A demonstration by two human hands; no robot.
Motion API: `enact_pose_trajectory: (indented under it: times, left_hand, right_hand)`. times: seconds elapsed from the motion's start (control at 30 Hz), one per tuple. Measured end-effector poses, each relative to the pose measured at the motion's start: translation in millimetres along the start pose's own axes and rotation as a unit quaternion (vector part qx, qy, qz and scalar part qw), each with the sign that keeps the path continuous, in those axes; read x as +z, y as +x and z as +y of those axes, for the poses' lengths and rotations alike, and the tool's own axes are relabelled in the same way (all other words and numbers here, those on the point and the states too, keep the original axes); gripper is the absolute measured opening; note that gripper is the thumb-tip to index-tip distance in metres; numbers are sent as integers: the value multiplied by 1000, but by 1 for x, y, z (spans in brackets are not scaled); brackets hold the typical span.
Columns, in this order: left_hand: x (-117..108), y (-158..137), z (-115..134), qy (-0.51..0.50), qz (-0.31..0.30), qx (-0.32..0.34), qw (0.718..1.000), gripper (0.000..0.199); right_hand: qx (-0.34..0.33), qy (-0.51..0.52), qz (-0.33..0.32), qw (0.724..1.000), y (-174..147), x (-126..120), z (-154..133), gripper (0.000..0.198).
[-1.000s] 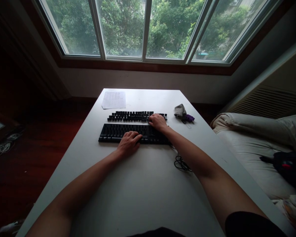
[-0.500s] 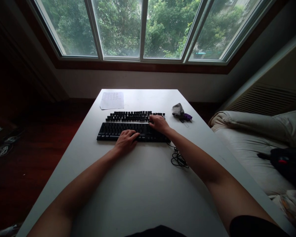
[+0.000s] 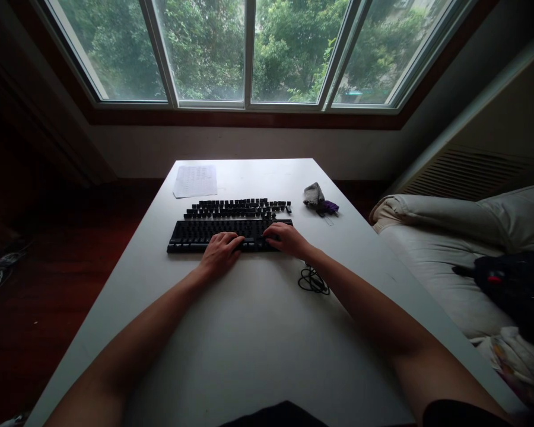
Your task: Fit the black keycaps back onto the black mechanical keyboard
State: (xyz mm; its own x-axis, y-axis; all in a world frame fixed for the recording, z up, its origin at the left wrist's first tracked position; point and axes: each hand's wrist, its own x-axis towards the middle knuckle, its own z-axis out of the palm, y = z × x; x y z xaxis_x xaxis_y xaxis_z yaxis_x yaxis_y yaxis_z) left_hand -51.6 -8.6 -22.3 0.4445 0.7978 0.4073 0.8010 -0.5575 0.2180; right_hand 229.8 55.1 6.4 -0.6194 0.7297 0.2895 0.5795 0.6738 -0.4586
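Note:
A black keyboard (image 3: 191,231) lies across the white table. Behind it, loose black keycaps (image 3: 231,207) are laid out in rows. My left hand (image 3: 221,252) rests on the keyboard's front edge near its middle, fingers stretched out and holding nothing. Over the right part of the keyboard is my right hand (image 3: 288,239), its thumb and fingers drawn together in a pinch. Whatever may be between those fingertips is too small to make out. A coiled black cable (image 3: 314,280) lies beside the right wrist.
A printed sheet of paper (image 3: 196,181) lies at the table's far left. Toward the far right sit a grey cloth (image 3: 313,194) and a small purple item (image 3: 328,207). A pale sofa (image 3: 427,249) with a black bag (image 3: 511,287) stands right of the table (image 3: 249,332).
My right hand has come back from the keycap rows to the right part of the keyboard. The left hand stays on the keyboard. The whole view has shifted slightly.

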Motion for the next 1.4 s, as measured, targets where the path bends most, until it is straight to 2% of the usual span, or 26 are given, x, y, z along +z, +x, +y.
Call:
enact_pose_trajectory:
  times: [0.27,0.4,0.57,0.73,0.8,0.9,0.97,1.03,1.13,1.23,1.3,1.4]
  left_hand:
    - [0,-1,0,4,0,2,1000,43]
    - [0,-1,0,2,-5,0,1000,44]
    - [0,-2,0,3,-6,-3,1000,44]
    - [0,-1,0,1,-5,-3,1000,44]
    - [0,-1,0,0,-5,-2,1000,44]
    - [1,-1,-1,0,-4,-1,1000,44]
    - [1,-1,-1,1,-3,0,1000,44]
    - [1,-1,-1,2,-5,2,1000,45]
    - [0,-1,-1,3,-10,5,1000,45]
    - [-1,-1,-1,4,-12,5,1000,45]
    - [0,-1,-2,3,-13,5,1000,46]
    - [1,-1,-2,4,-11,7,1000,46]
  right_hand:
    - [29,8,-32,999,6,0,4,16]
    - [20,1,-38,999,8,3,5,15]
    - [-1,-62,-50,997,10,3,-1,13]
    - [4,-52,-62,997,10,-2,-3,13]
    - [21,-26,-50,998,11,-4,-5,14]
    - [61,49,20,997,14,-6,-11,13]
    - [81,132,62,986,18,-4,-17,29]
    - [94,252,71,961,24,0,-25,42]
    - [103,439,57,891,31,8,-34,48]
    - [103,539,40,835,37,20,-38,48]
    - [116,556,25,823,41,30,-37,47]
    - [141,529,8,836,44,46,-35,43]
